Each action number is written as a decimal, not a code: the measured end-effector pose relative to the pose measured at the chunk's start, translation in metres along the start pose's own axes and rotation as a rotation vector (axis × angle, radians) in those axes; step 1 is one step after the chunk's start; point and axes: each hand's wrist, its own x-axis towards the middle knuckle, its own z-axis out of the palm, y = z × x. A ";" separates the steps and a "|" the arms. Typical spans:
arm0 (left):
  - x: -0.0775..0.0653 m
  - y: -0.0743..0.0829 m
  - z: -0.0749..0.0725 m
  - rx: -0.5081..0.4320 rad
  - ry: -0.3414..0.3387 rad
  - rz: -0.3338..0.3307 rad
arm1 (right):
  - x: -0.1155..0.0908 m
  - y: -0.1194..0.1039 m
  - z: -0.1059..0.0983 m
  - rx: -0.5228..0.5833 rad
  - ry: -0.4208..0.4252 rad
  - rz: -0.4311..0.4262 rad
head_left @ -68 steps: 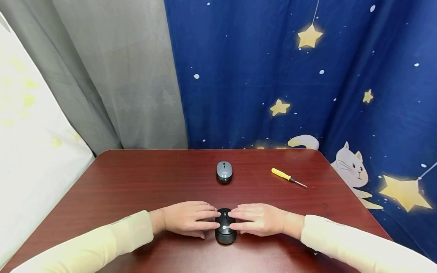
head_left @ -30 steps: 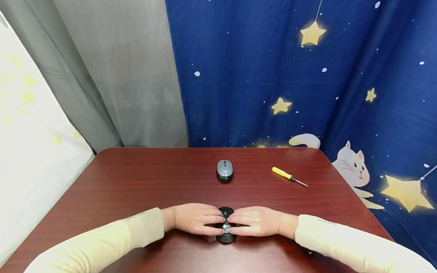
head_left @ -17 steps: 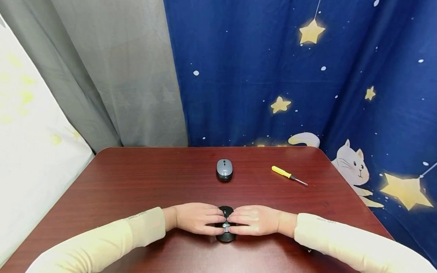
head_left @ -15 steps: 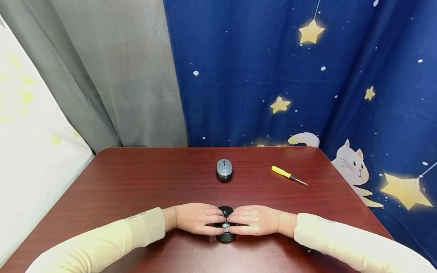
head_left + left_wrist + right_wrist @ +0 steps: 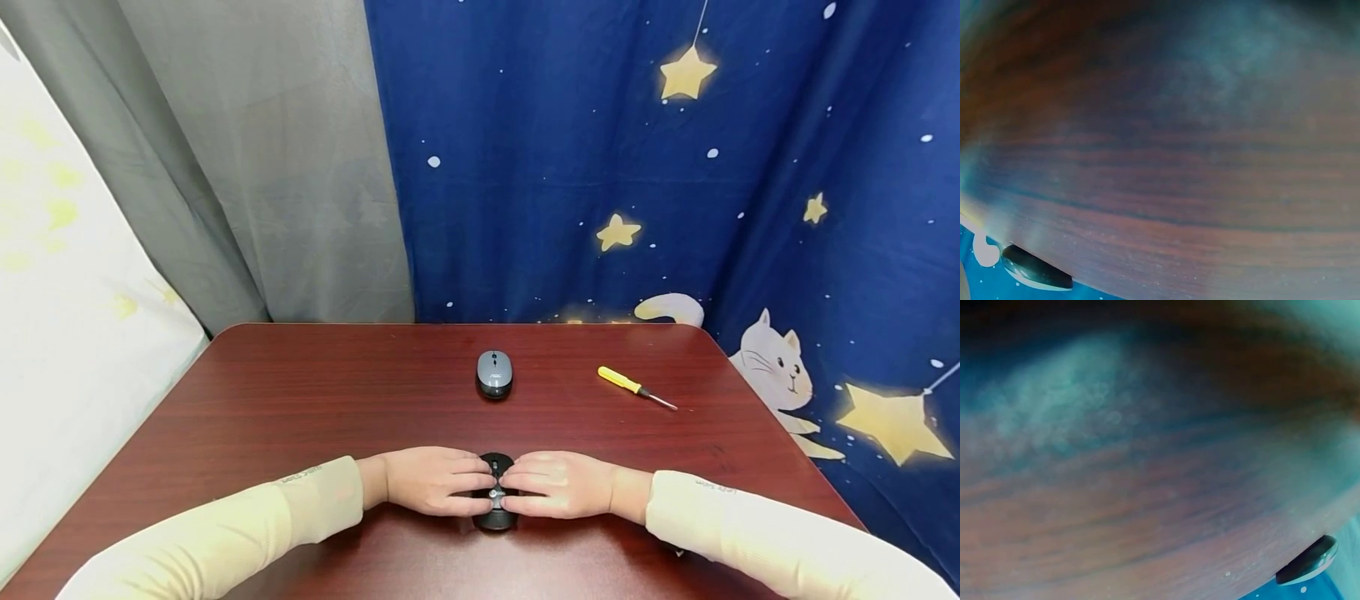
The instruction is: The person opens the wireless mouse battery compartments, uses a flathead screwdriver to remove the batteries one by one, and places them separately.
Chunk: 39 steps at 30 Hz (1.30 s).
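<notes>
In the head view, a black computer mouse (image 5: pixel 496 522) lies on the reddish-brown table near its front. My left hand (image 5: pixel 431 481) reaches it from the left, straight fingertips resting on its top. From the right, my right hand (image 5: pixel 564 484) lays straight fingertips on the same mouse, almost meeting the left ones. Both thumbs are hidden. Farther back sits a grey and black mouse (image 5: pixel 494 373); it also shows at the edge of both wrist views, as a dark mouse (image 5: pixel 1035 267) and a dark mouse (image 5: pixel 1307 560). Neither wrist view shows the hands clearly.
A yellow-handled screwdriver (image 5: pixel 636 388) lies at the back right of the table (image 5: pixel 315 392). Behind the table hang a grey curtain (image 5: pixel 300 167) and a blue star-patterned curtain (image 5: pixel 525 167). White cloth (image 5: pixel 67 333) hangs at the left.
Since the oldest frame, both hands have moved inward over the black mouse, the left one shifting right, so the fingertips cover more of it. Over the last second almost nothing has moved.
</notes>
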 end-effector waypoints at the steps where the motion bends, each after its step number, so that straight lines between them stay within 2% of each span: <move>1: 0.000 0.000 -0.001 0.001 0.000 -0.003 | 0.000 0.000 0.000 0.000 -0.003 0.002; 10: 0.000 -0.005 -0.006 0.016 0.016 -0.009 | 0.000 0.001 -0.005 0.013 -0.024 0.039; 16: -0.001 -0.006 -0.010 0.026 -0.015 -0.067 | -0.001 0.003 -0.009 0.065 -0.020 0.106; 19: -0.002 -0.006 -0.013 0.020 -0.030 -0.108 | 0.000 0.003 -0.010 0.096 -0.016 0.171; 23: -0.001 -0.006 -0.019 -0.058 -0.047 -0.212 | 0.001 0.002 -0.012 0.116 0.001 0.261; 25: 0.000 -0.005 -0.021 -0.136 -0.057 -0.290 | 0.003 0.002 -0.013 0.115 0.010 0.305; 27: 0.001 -0.004 -0.024 -0.265 -0.062 -0.416 | 0.005 0.001 -0.014 0.115 0.019 0.349; 29: 0.002 -0.003 -0.026 -0.357 -0.038 -0.513 | 0.007 0.000 -0.015 0.134 0.033 0.402; 32: 0.005 -0.004 -0.027 -0.409 0.035 -0.564 | 0.010 -0.001 -0.017 0.162 0.064 0.461; 35: 0.007 -0.007 -0.028 -0.342 0.105 -0.518 | 0.011 -0.001 -0.018 0.175 0.098 0.503; 39: 0.009 -0.006 -0.031 -0.355 0.160 -0.560 | 0.014 -0.003 -0.019 0.224 0.090 0.616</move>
